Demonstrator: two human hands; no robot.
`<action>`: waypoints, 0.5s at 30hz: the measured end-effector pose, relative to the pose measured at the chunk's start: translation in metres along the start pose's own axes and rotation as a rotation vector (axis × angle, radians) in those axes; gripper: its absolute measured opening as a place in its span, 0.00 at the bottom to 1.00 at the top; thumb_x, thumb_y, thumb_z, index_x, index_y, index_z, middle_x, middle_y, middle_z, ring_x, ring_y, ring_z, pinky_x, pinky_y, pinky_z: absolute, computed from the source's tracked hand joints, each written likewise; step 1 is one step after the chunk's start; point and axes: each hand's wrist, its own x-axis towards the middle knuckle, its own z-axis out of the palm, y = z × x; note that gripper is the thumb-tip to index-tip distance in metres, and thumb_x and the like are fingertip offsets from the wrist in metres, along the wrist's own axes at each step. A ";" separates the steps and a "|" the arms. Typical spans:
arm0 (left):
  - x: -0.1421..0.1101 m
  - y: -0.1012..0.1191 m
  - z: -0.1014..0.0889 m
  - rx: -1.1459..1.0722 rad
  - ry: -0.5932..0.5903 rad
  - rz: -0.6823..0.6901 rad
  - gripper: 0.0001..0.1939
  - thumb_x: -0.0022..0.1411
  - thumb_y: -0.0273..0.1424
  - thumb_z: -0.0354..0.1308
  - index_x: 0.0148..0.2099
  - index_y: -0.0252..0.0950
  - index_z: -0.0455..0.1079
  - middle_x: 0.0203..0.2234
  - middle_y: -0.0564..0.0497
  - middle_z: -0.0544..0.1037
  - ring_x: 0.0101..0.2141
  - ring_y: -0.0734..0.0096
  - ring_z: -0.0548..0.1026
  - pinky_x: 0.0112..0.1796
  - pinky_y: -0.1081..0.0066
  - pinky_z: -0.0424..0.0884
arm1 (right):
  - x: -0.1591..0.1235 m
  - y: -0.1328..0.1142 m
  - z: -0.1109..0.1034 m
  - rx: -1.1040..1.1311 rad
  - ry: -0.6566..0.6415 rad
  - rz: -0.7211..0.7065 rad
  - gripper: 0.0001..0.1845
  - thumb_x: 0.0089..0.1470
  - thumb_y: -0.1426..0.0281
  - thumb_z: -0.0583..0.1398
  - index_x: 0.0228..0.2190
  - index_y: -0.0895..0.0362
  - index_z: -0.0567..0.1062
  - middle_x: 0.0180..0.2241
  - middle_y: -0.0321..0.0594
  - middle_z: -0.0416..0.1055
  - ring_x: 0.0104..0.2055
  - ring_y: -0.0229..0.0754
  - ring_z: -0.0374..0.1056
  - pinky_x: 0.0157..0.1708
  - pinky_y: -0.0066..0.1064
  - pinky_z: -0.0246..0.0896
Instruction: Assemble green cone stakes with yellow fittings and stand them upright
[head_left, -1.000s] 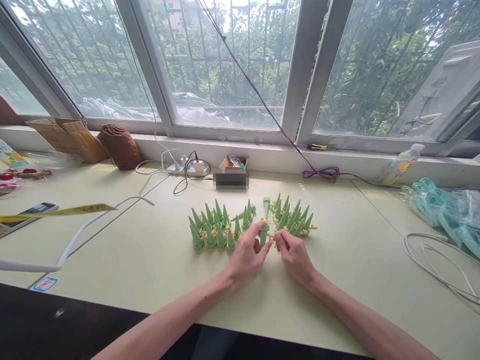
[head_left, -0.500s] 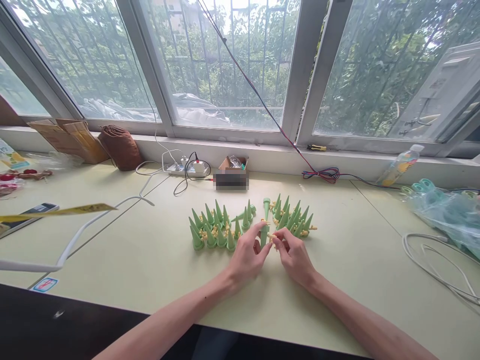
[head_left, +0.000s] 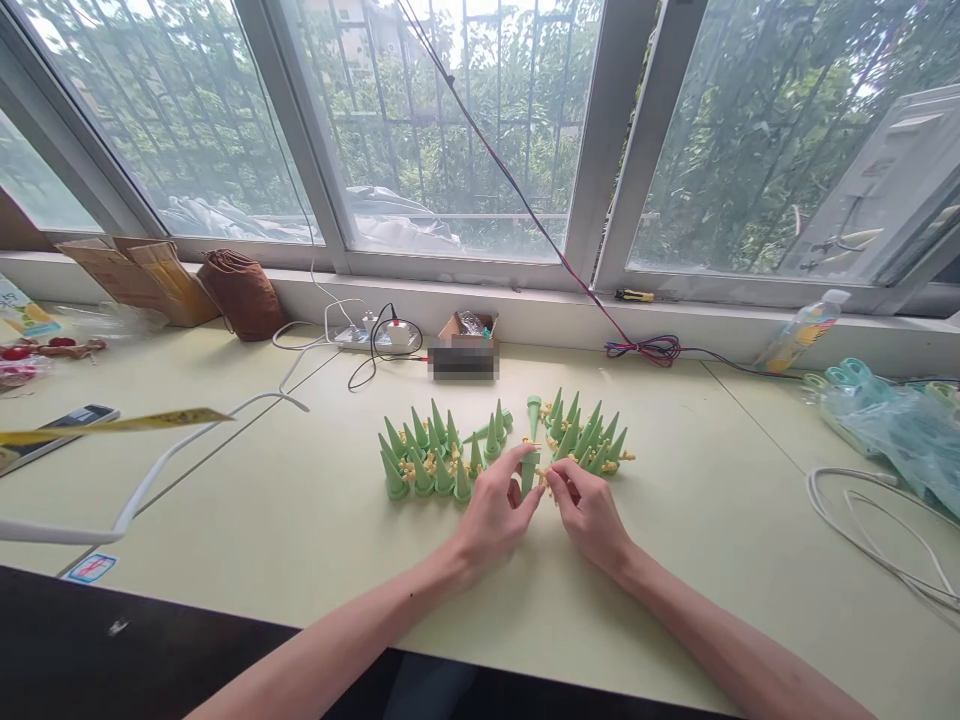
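Two clusters of small green cones stand upright on the pale green table: one group (head_left: 431, 455) at centre left, another (head_left: 589, 435) at centre right, with small yellow fittings among them. Between the groups my left hand (head_left: 495, 510) pinches a green cone piece (head_left: 529, 468) with thumb and fingers. Touching it from the right, my right hand (head_left: 589, 510) pinches a small yellow fitting (head_left: 545, 480) against that cone. Another single green cone (head_left: 532, 412) stands just behind the held one.
A white cable loop (head_left: 187, 440) and a yellow tape (head_left: 112, 425) lie at left beside a phone (head_left: 56, 430). A power strip (head_left: 371, 335) and small box (head_left: 465, 345) sit by the window sill. Bagged teal parts (head_left: 892, 425) and white cord (head_left: 877, 530) lie at right.
Both hands stay together on the cone; the right-hand fingers shift slightly. The bag at right looks different, with fewer teal parts showing clearly.
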 end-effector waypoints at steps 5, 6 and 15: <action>0.000 0.001 0.000 -0.028 0.000 -0.031 0.21 0.64 0.34 0.54 0.58 0.40 0.61 0.30 0.55 0.67 0.18 0.83 0.59 0.23 0.77 0.60 | -0.001 -0.001 0.001 0.014 0.000 0.001 0.12 0.65 0.62 0.51 0.34 0.56 0.67 0.23 0.31 0.60 0.21 0.35 0.51 0.22 0.28 0.48; 0.000 0.001 0.000 -0.026 -0.004 -0.030 0.21 0.64 0.34 0.55 0.58 0.39 0.61 0.29 0.55 0.67 0.18 0.83 0.59 0.23 0.77 0.60 | -0.001 -0.001 0.001 0.012 0.004 -0.007 0.12 0.65 0.62 0.51 0.33 0.56 0.67 0.23 0.31 0.60 0.21 0.35 0.51 0.22 0.28 0.48; -0.001 0.001 0.000 0.004 -0.026 -0.001 0.21 0.64 0.34 0.54 0.58 0.38 0.62 0.23 0.58 0.63 0.18 0.80 0.60 0.22 0.76 0.60 | 0.001 -0.001 0.000 -0.038 0.035 -0.040 0.15 0.65 0.63 0.49 0.28 0.55 0.64 0.21 0.31 0.56 0.21 0.35 0.49 0.23 0.28 0.47</action>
